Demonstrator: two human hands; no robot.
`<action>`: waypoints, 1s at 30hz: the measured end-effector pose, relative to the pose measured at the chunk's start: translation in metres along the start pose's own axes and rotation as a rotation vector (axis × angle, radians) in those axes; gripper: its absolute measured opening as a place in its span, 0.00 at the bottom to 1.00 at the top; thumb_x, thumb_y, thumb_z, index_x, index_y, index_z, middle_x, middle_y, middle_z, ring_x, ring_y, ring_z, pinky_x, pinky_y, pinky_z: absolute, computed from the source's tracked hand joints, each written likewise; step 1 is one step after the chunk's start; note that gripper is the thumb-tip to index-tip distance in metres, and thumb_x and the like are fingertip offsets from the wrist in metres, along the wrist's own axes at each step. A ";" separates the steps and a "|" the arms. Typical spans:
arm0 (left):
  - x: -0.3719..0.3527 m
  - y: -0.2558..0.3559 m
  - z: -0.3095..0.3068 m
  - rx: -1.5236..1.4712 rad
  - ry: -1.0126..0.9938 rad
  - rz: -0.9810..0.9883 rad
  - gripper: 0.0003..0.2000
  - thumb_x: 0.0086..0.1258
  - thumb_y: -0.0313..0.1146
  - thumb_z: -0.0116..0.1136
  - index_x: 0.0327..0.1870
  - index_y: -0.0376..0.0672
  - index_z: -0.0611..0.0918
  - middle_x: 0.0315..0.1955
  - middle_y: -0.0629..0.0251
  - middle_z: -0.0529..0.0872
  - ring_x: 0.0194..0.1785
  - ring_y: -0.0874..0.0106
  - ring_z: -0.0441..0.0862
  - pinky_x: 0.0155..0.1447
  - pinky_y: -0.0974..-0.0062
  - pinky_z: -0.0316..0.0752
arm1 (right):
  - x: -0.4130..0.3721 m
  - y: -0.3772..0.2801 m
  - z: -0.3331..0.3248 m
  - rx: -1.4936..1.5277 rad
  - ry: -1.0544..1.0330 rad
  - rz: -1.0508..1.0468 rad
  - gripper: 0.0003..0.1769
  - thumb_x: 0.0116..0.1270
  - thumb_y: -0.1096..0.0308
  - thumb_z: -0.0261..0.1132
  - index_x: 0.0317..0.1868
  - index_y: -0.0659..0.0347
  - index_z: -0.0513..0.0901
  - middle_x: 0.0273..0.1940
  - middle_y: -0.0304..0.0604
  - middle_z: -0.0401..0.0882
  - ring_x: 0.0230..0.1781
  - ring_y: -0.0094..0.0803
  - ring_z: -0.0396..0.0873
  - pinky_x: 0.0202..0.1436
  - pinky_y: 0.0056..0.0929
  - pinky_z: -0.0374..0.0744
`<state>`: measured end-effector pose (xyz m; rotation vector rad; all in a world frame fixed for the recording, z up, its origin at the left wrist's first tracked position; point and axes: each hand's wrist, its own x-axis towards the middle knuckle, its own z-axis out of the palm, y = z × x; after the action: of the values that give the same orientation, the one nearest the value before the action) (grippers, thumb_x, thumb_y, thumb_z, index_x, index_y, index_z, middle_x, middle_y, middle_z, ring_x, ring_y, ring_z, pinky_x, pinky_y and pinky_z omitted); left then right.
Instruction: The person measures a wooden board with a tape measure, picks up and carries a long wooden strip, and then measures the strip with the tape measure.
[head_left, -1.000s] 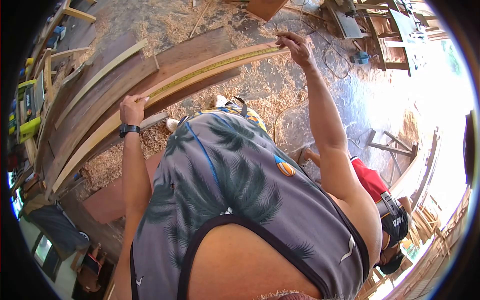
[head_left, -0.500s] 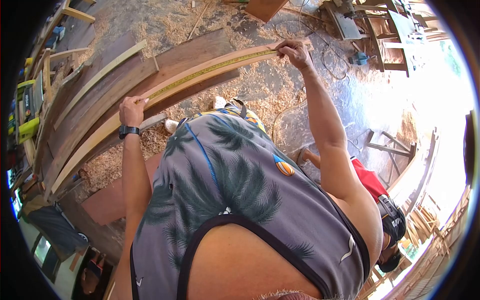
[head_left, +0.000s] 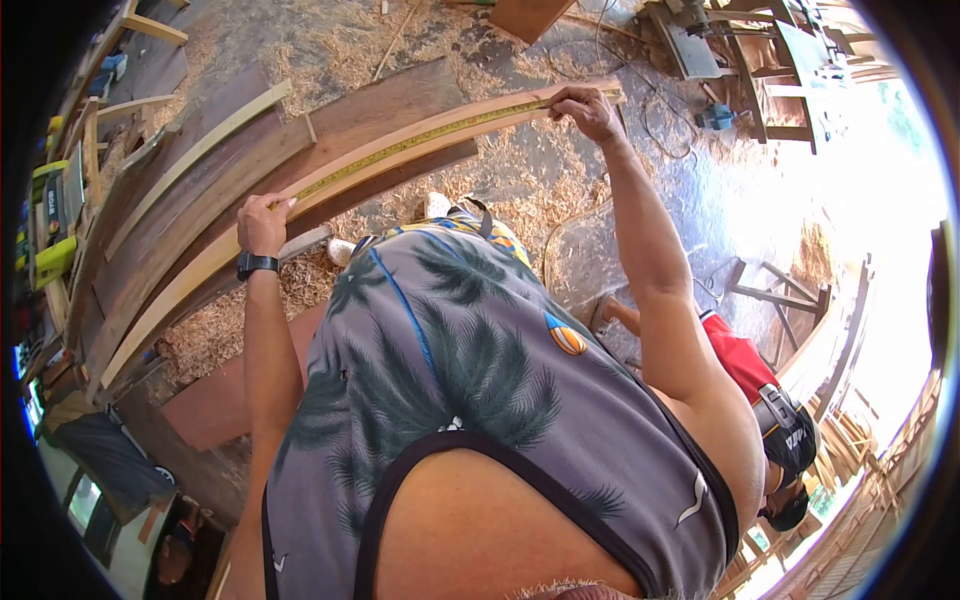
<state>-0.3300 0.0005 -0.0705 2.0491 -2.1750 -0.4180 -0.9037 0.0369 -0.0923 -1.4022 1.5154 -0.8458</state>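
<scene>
A yellow tape measure is stretched along a long pale wooden board, which looks curved in this wide view. At the tape's left part, my left hand is closed on it against the board, with a dark watch on the wrist. Near the board's right end, my right hand pinches the tape between thumb and fingers. The tape's case is not visible; it may be hidden in a hand. Darker planks lie beyond and beneath the board.
Wood shavings cover much of the floor. Further timber and green power tools are on the left. A machine stand is at the upper right, with cords nearby. A person in red shorts is close on my right.
My right hand has shifted very slightly left along the board. My left hand stays in place. The person at the right has moved a little.
</scene>
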 end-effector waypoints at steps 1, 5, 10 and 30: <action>0.000 0.000 0.000 -0.004 0.004 0.002 0.10 0.59 0.45 0.68 0.36 0.51 0.90 0.39 0.62 0.86 0.46 0.57 0.80 0.51 0.60 0.75 | 0.000 0.000 0.000 -0.001 -0.013 0.012 0.13 0.63 0.69 0.59 0.39 0.69 0.86 0.31 0.45 0.86 0.35 0.28 0.85 0.45 0.27 0.83; 0.000 0.001 -0.001 -0.005 0.009 0.007 0.10 0.59 0.44 0.68 0.36 0.51 0.90 0.39 0.62 0.86 0.45 0.56 0.80 0.51 0.60 0.75 | 0.001 0.000 0.002 -0.008 0.011 -0.002 0.13 0.62 0.69 0.59 0.39 0.69 0.87 0.31 0.44 0.88 0.33 0.27 0.86 0.42 0.24 0.84; -0.001 0.005 -0.004 -0.023 -0.001 -0.013 0.10 0.58 0.44 0.69 0.36 0.51 0.90 0.39 0.62 0.86 0.46 0.56 0.80 0.51 0.60 0.75 | 0.001 0.000 0.001 -0.004 -0.032 0.022 0.13 0.64 0.69 0.59 0.41 0.69 0.86 0.32 0.44 0.87 0.36 0.27 0.84 0.45 0.26 0.83; 0.008 -0.045 -0.020 -0.138 -0.025 0.072 0.11 0.57 0.40 0.71 0.35 0.44 0.89 0.37 0.57 0.87 0.41 0.59 0.84 0.47 0.65 0.77 | 0.012 0.005 -0.042 -0.139 0.405 0.036 0.15 0.65 0.64 0.69 0.51 0.56 0.87 0.39 0.39 0.89 0.37 0.24 0.83 0.43 0.22 0.80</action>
<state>-0.2817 -0.0113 -0.0651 1.8983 -2.1609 -0.5706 -0.9442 0.0224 -0.0822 -1.3507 1.9306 -1.0655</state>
